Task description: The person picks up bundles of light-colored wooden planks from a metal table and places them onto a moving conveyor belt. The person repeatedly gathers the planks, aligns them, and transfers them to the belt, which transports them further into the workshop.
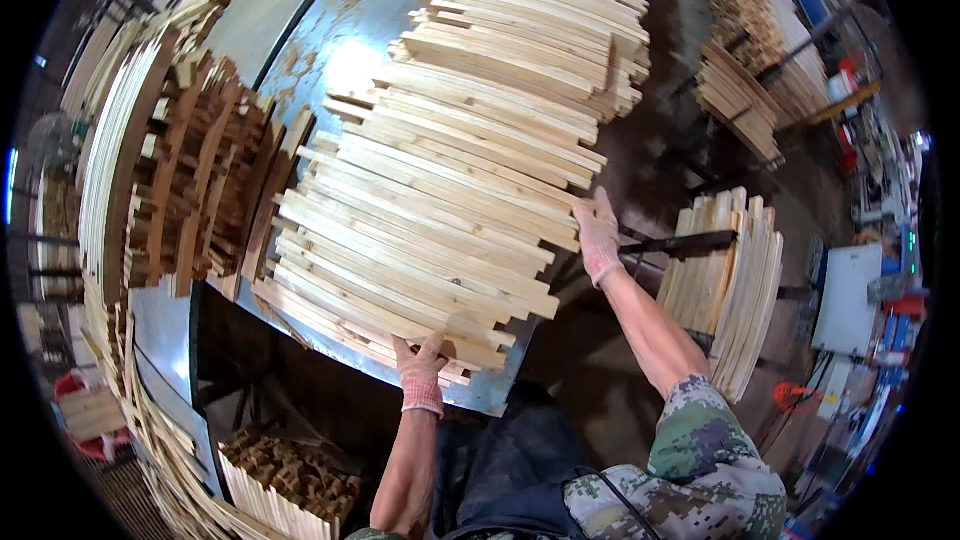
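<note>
A wide layer of pale wooden strips (430, 190) lies side by side on a metal-topped table, their ends uneven. My left hand (422, 375), in a pinkish knit glove, rests at the near edge of the layer. Its fingers are spread and touch the nearest strips. At the right ends of the strips is my right hand (598, 238), gloved the same way. Its fingers stretch upward, apart from one another, with the thumb side against the strip ends. Neither hand visibly wraps round a strip.
Bare metal table top (325, 35) shows beyond the layer. To the left stands a stack of darker-ended strips (190, 180). A rack on the right holds a bundle of strips (715, 280). Below left, another bundle (280, 490) stands on end. Farther right is a white panel (847, 298).
</note>
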`<state>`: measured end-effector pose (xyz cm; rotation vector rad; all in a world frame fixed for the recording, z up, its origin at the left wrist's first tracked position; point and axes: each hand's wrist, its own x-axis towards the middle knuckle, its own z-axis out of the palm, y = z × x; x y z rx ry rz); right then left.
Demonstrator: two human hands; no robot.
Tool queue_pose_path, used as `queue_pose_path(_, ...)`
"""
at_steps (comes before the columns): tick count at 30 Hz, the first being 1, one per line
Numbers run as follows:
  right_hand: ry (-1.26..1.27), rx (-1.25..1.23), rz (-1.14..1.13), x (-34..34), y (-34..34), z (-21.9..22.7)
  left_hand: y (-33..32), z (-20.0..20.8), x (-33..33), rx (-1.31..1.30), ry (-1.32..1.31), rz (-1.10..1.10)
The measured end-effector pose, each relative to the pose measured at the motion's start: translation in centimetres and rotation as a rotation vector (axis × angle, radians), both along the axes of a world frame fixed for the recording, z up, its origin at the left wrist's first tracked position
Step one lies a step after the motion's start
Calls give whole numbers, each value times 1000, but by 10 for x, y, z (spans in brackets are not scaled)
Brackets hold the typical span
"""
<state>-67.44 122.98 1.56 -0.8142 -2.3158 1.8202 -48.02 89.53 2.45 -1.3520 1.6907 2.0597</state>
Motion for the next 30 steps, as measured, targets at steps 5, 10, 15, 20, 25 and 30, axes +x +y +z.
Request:
queue_pose_path(5, -152, -33, 235, 71, -5, 37, -60, 39, 15, -176, 58, -84)
queue_pose_path(10, -315, 809, 1053, 43, -42, 42, -118, 38, 20, -674, -348, -499)
queue_pose_path(15, -107, 516, 1000, -86, -139, -19, -125, 27, 7, -1049, -239, -437)
queue_pose_path(20, -134, 510, 954, -97, -192, -29, -106, 35, 9, -880, -355, -368)
queue_pose_path(25, -93, 600, 921, -94, -189, -22, -117, 45, 19, -656, -319, -373)
queue_pose_path(30, -176, 326, 943, -105, -180, -47, -111, 31, 24, -520, -131, -140)
